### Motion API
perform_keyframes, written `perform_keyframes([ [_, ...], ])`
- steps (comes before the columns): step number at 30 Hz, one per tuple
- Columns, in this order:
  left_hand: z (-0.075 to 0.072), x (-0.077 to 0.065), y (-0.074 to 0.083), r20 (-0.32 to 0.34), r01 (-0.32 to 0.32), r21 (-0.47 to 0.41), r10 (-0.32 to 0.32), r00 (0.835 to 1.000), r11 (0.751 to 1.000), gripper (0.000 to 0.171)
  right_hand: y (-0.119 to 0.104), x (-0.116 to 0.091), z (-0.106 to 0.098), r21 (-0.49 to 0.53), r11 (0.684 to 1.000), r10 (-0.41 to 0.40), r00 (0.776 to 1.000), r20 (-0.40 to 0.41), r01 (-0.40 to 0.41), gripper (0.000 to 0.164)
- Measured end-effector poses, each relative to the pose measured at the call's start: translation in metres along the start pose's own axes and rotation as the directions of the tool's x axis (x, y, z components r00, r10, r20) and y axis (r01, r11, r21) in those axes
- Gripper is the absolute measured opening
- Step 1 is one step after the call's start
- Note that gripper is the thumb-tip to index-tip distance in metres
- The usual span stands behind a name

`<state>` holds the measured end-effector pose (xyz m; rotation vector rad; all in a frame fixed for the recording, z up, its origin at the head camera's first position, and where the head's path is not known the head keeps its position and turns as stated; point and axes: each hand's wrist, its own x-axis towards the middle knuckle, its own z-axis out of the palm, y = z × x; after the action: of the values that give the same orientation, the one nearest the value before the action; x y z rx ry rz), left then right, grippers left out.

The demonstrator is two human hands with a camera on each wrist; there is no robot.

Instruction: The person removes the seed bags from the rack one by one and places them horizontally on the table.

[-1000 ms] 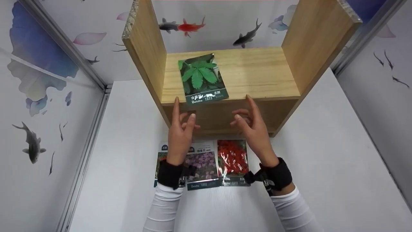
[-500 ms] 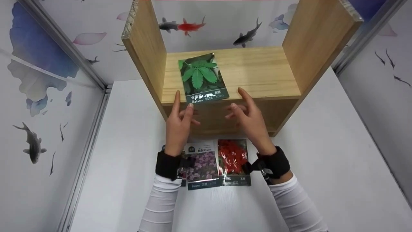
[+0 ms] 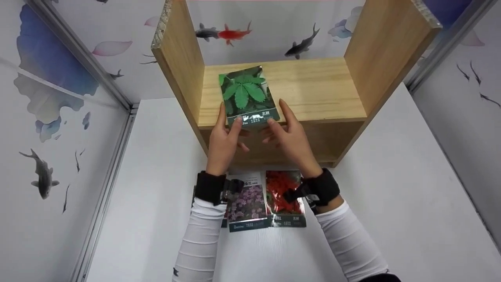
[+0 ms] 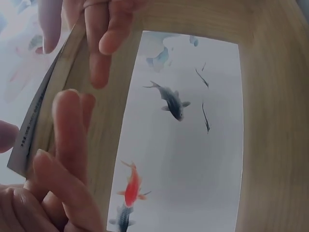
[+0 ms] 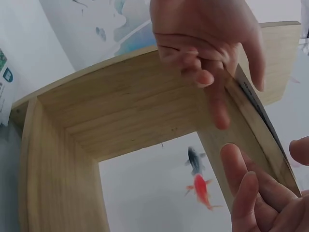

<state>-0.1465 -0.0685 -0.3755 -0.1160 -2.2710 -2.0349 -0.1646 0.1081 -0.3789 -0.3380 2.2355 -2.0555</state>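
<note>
A seed packet (image 3: 244, 92) with a green leaf picture lies aslant on the wooden shelf (image 3: 313, 90), its lower end reaching past the front edge. My left hand (image 3: 223, 145) is at its lower left corner, thumb over the printed band and index finger along the side. At the lower right corner, my right hand (image 3: 291, 143) has its thumb over the band and its index finger raised beside the packet. In the right wrist view both thumbs stand above the packet (image 5: 263, 113), while other fingers extend under the shelf board.
Seed packets lie on the white table (image 3: 399, 188) before the shelf: one with purple flowers (image 3: 248, 203), one with red flowers (image 3: 283, 192), and another mostly hidden by the left wrist. Tall wooden side panels (image 3: 391, 51) flank the shelf.
Both hands have moved forward and inward, from beside the shelf's front edge to the packet's lower corners. The leaf packet keeps its place on the shelf.
</note>
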Motion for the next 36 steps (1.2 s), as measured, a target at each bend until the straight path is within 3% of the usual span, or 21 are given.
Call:
perform_keyframes([
  [6, 0.009, 0.004, -0.001, 0.014, 0.006, -0.041, -0.006, 1.0, 0.999, 0.068, -0.003, -0.001, 0.009, -0.032, 0.999, 0.007, 1.0, -0.016, -0.008, 0.071],
  [20, 0.007, -0.004, -0.001, 0.043, -0.004, -0.137, 0.01, 0.999, 0.991, 0.065, -0.006, -0.013, 0.01, -0.033, 0.999, -0.012, 0.999, -0.053, 0.011, 0.064],
  [25, 0.005, -0.008, -0.004, 0.044, 0.0, -0.206, 0.009, 0.999, 0.979, 0.063, -0.006, -0.017, 0.014, -0.003, 0.999, -0.034, 0.997, -0.066, 0.033, 0.061],
  [30, 0.01, -0.014, -0.002, 0.056, 0.016, -0.276, 0.0, 0.998, 0.961, 0.06, 0.006, -0.017, 0.014, 0.038, 0.999, 0.0, 0.993, -0.115, 0.004, 0.062],
  [36, 0.014, -0.023, 0.001, 0.059, 0.023, -0.306, -0.005, 0.998, 0.952, 0.059, 0.019, -0.019, 0.011, 0.148, 0.989, 0.008, 0.988, -0.154, 0.015, 0.062],
])
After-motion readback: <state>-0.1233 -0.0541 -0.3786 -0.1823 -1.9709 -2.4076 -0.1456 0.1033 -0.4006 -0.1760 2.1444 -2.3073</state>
